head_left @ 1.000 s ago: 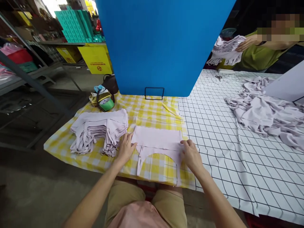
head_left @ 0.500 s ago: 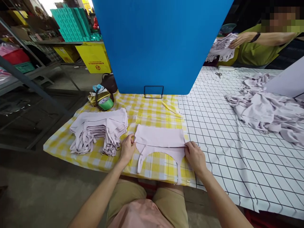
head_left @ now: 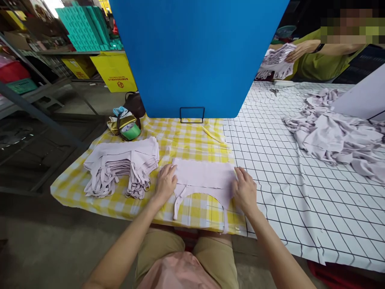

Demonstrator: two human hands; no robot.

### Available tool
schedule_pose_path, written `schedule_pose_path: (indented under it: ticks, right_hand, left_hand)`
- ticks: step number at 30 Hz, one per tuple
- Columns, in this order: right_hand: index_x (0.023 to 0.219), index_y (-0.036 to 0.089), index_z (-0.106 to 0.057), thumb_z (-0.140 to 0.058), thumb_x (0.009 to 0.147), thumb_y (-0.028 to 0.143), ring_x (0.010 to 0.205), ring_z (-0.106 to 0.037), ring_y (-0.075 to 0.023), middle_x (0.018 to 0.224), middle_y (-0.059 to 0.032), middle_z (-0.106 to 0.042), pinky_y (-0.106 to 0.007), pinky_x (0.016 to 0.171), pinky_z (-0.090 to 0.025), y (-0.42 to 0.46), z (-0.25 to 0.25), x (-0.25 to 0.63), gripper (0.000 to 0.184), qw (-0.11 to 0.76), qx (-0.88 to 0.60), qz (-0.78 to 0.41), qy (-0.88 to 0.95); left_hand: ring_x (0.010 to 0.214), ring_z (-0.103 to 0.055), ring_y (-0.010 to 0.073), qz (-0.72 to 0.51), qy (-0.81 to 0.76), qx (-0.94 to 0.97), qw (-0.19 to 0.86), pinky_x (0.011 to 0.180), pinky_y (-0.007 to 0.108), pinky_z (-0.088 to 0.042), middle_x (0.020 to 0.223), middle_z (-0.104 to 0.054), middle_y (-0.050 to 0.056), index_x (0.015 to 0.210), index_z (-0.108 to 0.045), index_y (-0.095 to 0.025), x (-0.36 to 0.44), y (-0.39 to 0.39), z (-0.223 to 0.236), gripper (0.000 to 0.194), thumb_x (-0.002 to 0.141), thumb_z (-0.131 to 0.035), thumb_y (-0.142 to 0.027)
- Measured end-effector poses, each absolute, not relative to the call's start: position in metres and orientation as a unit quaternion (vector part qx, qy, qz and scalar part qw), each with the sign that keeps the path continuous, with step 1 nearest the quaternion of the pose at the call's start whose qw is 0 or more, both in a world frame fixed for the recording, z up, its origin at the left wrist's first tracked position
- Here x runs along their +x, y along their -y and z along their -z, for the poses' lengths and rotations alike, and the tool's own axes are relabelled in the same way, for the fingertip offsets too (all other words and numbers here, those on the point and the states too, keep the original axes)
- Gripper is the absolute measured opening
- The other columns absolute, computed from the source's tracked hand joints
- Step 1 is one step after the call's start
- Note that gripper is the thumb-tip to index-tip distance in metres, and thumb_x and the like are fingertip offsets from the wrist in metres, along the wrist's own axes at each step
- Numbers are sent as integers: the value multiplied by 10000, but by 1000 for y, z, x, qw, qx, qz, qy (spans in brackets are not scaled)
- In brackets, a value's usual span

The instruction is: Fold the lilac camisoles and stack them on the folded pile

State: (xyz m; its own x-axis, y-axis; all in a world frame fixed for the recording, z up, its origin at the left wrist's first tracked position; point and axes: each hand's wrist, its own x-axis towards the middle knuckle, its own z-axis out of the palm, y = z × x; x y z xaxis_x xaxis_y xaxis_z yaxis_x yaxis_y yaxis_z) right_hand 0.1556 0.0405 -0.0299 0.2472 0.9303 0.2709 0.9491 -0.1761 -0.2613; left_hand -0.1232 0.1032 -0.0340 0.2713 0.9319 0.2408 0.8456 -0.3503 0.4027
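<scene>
A pale lilac camisole top (head_left: 204, 174) lies flat on the yellow checked cloth in front of me, its two straps pointing towards me. At its left edge, near the far corner, my left hand (head_left: 166, 184) has its fingers closed on the fabric. My right hand (head_left: 245, 190) is on the opposite edge, fingers bent over the cloth near the far right corner; the thumb is partly hidden. Left of my left hand is a neat stack of similar camisole tops (head_left: 122, 150), their straps hanging in loops towards the near edge.
A blue board (head_left: 192, 56) stands behind the yellow checked cloth (head_left: 186, 136), with a black wire stand (head_left: 191, 115) at its base. Green tape (head_left: 131, 131) lies at back left. Loose lilac fabric (head_left: 337, 132) covers part of the white grid cloth (head_left: 264, 148). Across it, a co-worker's hand (head_left: 302, 50) holds tops.
Both my hands have slid away from me along the top's side edges, towards its far corners. The view has shifted slightly. The camisole top stays flat in about the same place.
</scene>
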Motion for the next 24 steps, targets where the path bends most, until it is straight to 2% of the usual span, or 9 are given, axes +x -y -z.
schedule_pose_path:
  ticks: [2,5,9,12,14,17,20,22,24]
  right_hand:
    - [1307,166,-422,-268,889,263,1277,-336,-258,1385,-103,-416,-455,982,-304,-52,32,150,456,143,-750,11,645]
    - [1361,202,-365,-242,908,350,1340,-229,-246,1444,-42,-337,-486,1050,-206,-64,39,152,492,75,-752,-44,653]
    - [1376,195,-346,-252,897,370,1356,-185,-255,1461,-31,-294,-518,1060,-162,-63,41,163,519,77,-777,-91,618]
    - [1334,139,-404,-281,879,366,1328,-253,-288,1428,-95,-356,-532,1045,-191,-42,28,165,523,120,-790,-109,591]
    - [1283,139,-460,-302,874,411,1233,-411,-284,1334,-124,-480,-482,997,-313,-15,13,164,516,170,-787,-152,573]
    - [1073,206,-616,-330,861,524,1003,-590,-244,1081,-81,-658,-373,861,-455,37,-7,162,477,230,-724,-334,558]
    - [905,216,-684,-426,809,573,949,-613,-258,986,-73,-691,-371,834,-465,82,-6,152,452,174,-639,-535,525]
    - [964,191,-677,-535,724,589,1035,-570,-300,1065,-112,-663,-413,893,-421,98,9,138,486,155,-668,-550,477]
    - [1010,158,-656,-582,657,616,1122,-502,-332,1139,-154,-618,-443,944,-364,103,28,119,582,208,-725,-510,413]
  left_hand:
    - [1304,-291,247,-169,-532,823,105,1065,413,-267,1393,-375,90,1298,-426,-177,-116,-112,35,447,853,-401,-207]
    - [1370,-133,248,-63,-514,847,119,1103,466,-148,1485,-200,79,1386,-289,-189,-115,-122,38,516,894,-378,-317]
    - [1381,-51,240,8,-511,849,136,1105,479,-88,1503,-71,96,1417,-200,-187,-128,-128,36,599,895,-361,-433]
    - [1379,-11,253,27,-524,834,169,1096,493,-90,1502,-14,112,1423,-166,-180,-137,-129,31,644,884,-358,-475]
    - [1377,-5,265,23,-531,827,185,1089,509,-96,1501,-16,119,1422,-163,-176,-137,-127,27,646,883,-353,-476]
    - [1378,-7,257,-5,-507,841,188,1093,508,-74,1502,-50,115,1419,-167,-176,-121,-122,20,616,892,-349,-438]
    - [1380,-18,239,-20,-443,874,201,1103,487,-49,1500,-87,106,1415,-180,-178,-84,-110,15,598,895,-360,-411]
    - [1381,-28,233,-19,-387,897,214,1107,479,-43,1499,-97,99,1409,-200,-183,-54,-99,13,589,893,-373,-410]
    - [1381,-31,230,-11,-337,914,225,1109,473,-40,1500,-97,94,1406,-213,-184,-26,-86,13,586,892,-384,-407]
